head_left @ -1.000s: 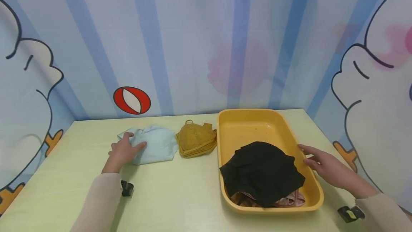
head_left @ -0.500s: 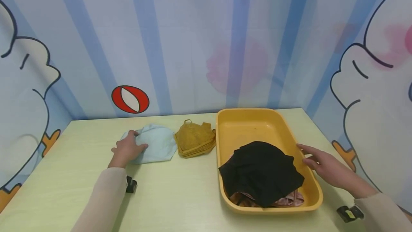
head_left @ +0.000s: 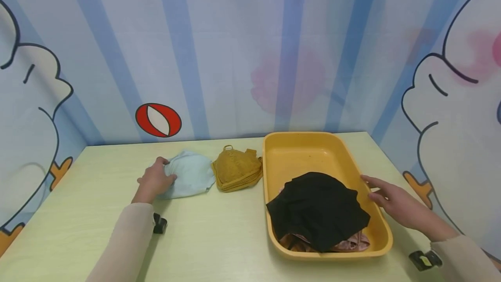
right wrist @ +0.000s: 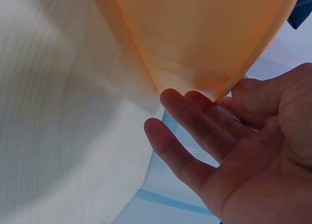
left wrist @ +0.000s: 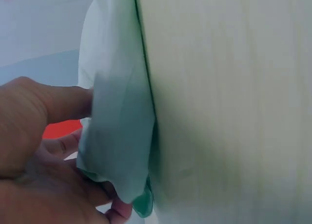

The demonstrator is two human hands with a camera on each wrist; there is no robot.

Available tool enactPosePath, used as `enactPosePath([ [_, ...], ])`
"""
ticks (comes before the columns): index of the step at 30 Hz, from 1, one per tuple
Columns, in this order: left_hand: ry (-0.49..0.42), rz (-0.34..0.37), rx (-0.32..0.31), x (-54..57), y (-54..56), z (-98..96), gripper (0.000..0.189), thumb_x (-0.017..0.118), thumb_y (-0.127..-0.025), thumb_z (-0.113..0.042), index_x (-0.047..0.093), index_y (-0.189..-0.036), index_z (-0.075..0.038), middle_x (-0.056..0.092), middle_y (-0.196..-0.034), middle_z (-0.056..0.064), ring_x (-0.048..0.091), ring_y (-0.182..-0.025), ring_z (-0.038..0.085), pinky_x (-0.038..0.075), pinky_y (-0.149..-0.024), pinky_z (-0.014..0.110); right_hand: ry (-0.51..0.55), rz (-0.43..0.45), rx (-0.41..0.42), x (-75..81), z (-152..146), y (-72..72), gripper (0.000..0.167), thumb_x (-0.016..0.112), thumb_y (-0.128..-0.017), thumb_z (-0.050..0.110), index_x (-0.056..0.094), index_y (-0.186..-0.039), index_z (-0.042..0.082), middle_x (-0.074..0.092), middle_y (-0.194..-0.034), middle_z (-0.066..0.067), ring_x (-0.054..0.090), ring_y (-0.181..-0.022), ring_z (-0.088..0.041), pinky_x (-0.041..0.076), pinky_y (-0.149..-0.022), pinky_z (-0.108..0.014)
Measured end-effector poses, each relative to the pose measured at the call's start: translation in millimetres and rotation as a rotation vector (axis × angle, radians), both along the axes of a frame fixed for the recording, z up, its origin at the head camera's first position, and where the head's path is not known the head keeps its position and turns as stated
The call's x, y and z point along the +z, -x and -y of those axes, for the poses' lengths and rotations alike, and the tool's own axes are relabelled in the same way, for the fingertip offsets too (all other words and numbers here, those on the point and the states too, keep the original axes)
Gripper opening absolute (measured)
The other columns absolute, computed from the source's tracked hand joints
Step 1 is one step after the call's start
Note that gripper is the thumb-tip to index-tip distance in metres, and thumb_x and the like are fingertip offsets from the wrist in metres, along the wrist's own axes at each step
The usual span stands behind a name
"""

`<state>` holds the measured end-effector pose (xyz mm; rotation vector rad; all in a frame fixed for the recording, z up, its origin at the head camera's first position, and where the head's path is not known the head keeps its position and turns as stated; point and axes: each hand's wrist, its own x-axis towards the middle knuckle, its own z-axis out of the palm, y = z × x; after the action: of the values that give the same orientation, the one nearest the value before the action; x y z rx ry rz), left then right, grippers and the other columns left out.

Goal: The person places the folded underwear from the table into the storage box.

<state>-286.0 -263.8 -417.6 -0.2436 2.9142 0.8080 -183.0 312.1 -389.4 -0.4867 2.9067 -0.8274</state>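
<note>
My left hand grips the left edge of a light blue cloth garment lying flat near the table's back. In the left wrist view the thumb lies on one side of the garment's fold, while the fingers curl behind it and are partly hidden. A mustard-yellow bra, its cups stacked, lies just right of the blue garment. At the far right my right hand holds the side rim of a yellow plastic tub. Its thumb is at the rim and its fingers are against the outer wall.
Inside the tub a black garment lies over pinkish satiny cloth. The pale wood-grain table meets a blue-striped printed backdrop at the back and on both sides.
My left hand has moved slightly inward, and the blue garment's left corner, which stuck out beyond the fingers, is drawn in. The right hand and the tub stay in place.
</note>
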Motion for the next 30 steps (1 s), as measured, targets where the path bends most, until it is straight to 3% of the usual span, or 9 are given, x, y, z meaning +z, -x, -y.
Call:
enactPosePath([
  [5, -0.028, -0.048, 0.005, 2.6, -2.4, 7.4, 0.056, 0.06, -0.092, -0.018, 0.032, -0.138, 0.002, 0.041, -0.134, 0.031, 0.039, -0.117, 0.049, 0.024, -0.094, 0.066, 0.01, 0.007, -0.003, -0.7, 0, -0.3, 0.052, 0.051, -0.099, 0.022, 0.036, -0.141, -0.005, 0.051, -0.129, -0.026, 0.062, -0.095, -0.027, 0.052, -0.074, -0.04],
  [15, -0.125, -0.264, -0.025, 17.4, -23.5, 26.6, 0.057, 0.057, -0.094, -0.017, 0.03, -0.14, 0.003, 0.04, -0.135, 0.032, 0.04, -0.121, 0.046, 0.032, -0.097, 0.06, 0.006, -0.002, 0.0, -1.5, 0, 0.2, 0.05, 0.051, -0.098, 0.017, 0.036, -0.14, -0.007, 0.048, -0.132, -0.028, 0.062, -0.097, -0.031, 0.052, -0.074, -0.039],
  [25, -0.149, -0.472, -0.034, 38.0, -43.0, 25.1, 0.053, 0.059, -0.093, -0.02, 0.037, -0.137, 0.002, 0.049, -0.124, 0.032, 0.047, -0.11, 0.044, 0.036, -0.09, 0.058, 0.009, 0.0, -0.003, -1.3, 0, -0.7, 0.05, 0.051, -0.098, 0.015, 0.036, -0.14, -0.007, 0.048, -0.131, -0.028, 0.062, -0.098, -0.031, 0.052, -0.074, -0.04],
  [30, -0.159, -0.501, -0.047, 48.4, -49.8, 19.7, 0.054, 0.059, -0.094, -0.023, 0.037, -0.137, 0.0, 0.047, -0.129, 0.03, 0.045, -0.113, 0.043, 0.036, -0.091, 0.06, 0.014, -0.003, 0.003, -1.9, 1, -1.5, 0.05, 0.051, -0.098, 0.014, 0.036, -0.14, -0.007, 0.047, -0.132, -0.029, 0.062, -0.098, -0.032, 0.052, -0.074, -0.039],
])
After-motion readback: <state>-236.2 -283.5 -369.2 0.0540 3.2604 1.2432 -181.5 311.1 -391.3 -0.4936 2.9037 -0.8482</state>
